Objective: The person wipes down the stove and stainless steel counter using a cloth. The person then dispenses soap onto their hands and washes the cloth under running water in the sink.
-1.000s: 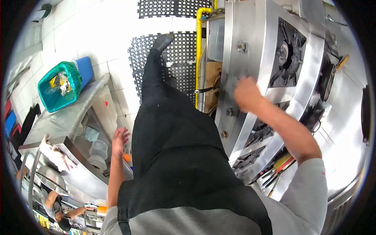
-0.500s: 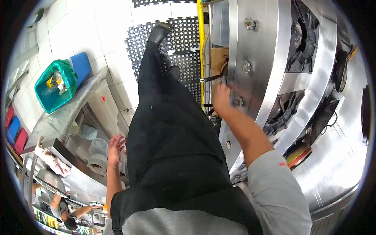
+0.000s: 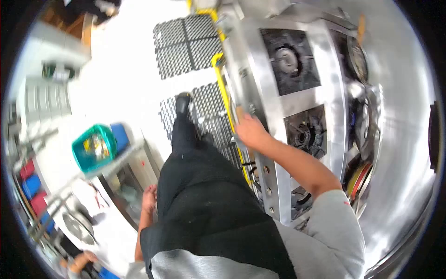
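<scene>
At the person's right stood the gas range (image 3: 303, 103), seemingly heavy, rigid metal, its knob (image 3: 266, 169) best pinched by the rim. Beside it, the right hand's (image 3: 251, 131) fingers curled, contents unclear; the left hand's (image 3: 149, 199) hung half-open, apparently bare.

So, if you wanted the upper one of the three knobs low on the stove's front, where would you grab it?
Probably by its outer edge, pinched between thumb and fingertips, coming from the mats' side. The knob is small and sits on the front panel, which faces that walkway. Its exact outline is too blurred to tell.
</scene>
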Demonstrator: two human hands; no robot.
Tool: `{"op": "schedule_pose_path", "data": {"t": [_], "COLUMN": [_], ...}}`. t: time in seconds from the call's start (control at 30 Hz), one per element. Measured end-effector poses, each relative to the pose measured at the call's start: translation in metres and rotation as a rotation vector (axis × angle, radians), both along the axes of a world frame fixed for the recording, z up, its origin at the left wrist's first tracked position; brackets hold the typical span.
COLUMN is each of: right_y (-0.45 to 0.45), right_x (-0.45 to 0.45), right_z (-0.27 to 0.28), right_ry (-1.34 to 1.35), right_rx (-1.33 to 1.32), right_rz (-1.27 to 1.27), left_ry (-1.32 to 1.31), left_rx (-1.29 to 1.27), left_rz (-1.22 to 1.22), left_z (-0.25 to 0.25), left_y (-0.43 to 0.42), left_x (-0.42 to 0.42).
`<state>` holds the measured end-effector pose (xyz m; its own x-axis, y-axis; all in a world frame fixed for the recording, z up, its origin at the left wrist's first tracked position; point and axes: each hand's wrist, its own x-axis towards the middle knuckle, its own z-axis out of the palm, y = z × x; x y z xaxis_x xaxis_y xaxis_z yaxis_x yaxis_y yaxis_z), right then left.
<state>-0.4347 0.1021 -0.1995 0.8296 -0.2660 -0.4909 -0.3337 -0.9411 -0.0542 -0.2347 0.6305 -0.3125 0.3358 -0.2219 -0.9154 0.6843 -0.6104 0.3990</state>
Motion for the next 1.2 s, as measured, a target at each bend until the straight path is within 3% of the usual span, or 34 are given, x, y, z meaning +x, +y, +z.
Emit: {"op": "schedule_pose_path", "data": {"t": [0.03, 0.07, 0.17, 0.23, 0.33, 0.47, 0.53, 0.6, 0.67, 0.73, 0.83, 0.87, 0.93, 0.97, 1.0, 1.07, 1.1, 1.2], "right_y": [-0.028, -0.057, -0.09, -0.043, 0.02, 0.118, 0.158, 0.178, 0.176, 0.172, 0.147, 0.139, 0.144, 0.145, 0.132, 0.133, 0.135, 0.092], "right_x": [0.023, 0.041, 0.046, 0.016, -0.069, -0.203, -0.263, -0.295, -0.287, -0.26, -0.193, -0.166, -0.13, -0.113, -0.084, -0.056, -0.043, 0.011], "right_z": [0.021, 0.012, -0.006, 0.037, 0.022, -0.032, -0.062, -0.084, -0.076, -0.071, -0.015, -0.003, -0.028, -0.039, -0.015, -0.045, -0.056, -0.027], "right_ry": [-0.271, -0.316, -0.181, -0.056, -0.022, 0.474, 0.709, 0.76, 0.707, 0.828, 0.87, 0.847, 0.929, 0.971, 0.801, 0.617, 0.527, 0.552], "right_rx": [-0.123, -0.255, -0.48, -0.553, -0.11, 0.454, 0.695, 0.948, 1.136, 1.195, 1.064, 1.03, 1.084, 1.116, 0.98, 0.964, 0.954, 1.135], "right_rz": [0.049, 0.03, -0.156, -0.106, -0.325, -0.524, -0.474, -0.239, -0.158, -0.427, -1.147, -1.097, -1.232, -1.298, -1.274, -1.274, -1.28, -1.583], "left_ry": [-0.053, -0.071, 0.003, 0.031, 0.058, 0.062, 0.064, 0.068, 0.056, 0.009, -0.159, -0.279, -0.391, -0.206, -0.196, -0.285, -0.284, -0.23], "left_rx": [-0.053, -0.07, -0.039, -0.072, -0.097, -0.089, -0.029, 0.012, 0.035, 0.047, -0.031, -0.127, -0.261, -0.021, -0.112, -0.253, -0.353, -0.531], "left_rz": [-0.069, -0.031, -0.023, -0.06, 0.0, 0.036, -0.047, -0.15, -0.253, -0.361, -0.631, -0.79, -0.901, -0.699, -0.669, -0.685, -0.672, -0.817], "left_z": [0.001, 0.001, 0.034, 0.05, 0.066, 0.054, 0.043, 0.036, 0.029, 0.022, 0.011, 0.004, -0.012, -0.005, 0.004, 0.078, 0.08, 0.16], "left_y": [-0.007, -0.02, -0.079, -0.1, -0.107, -0.132, -0.157, -0.188, -0.22, -0.252, -0.302, -0.324, -0.402, -0.476, -0.538, -0.66, -0.709, -0.817], "left_x": [0.011, 0.021, 0.058, 0.088, 0.112, 0.153, 0.169, 0.193, 0.226, 0.272, 0.37, 0.409, 0.475, 0.488, 0.494, 0.451, 0.447, 0.364]}}
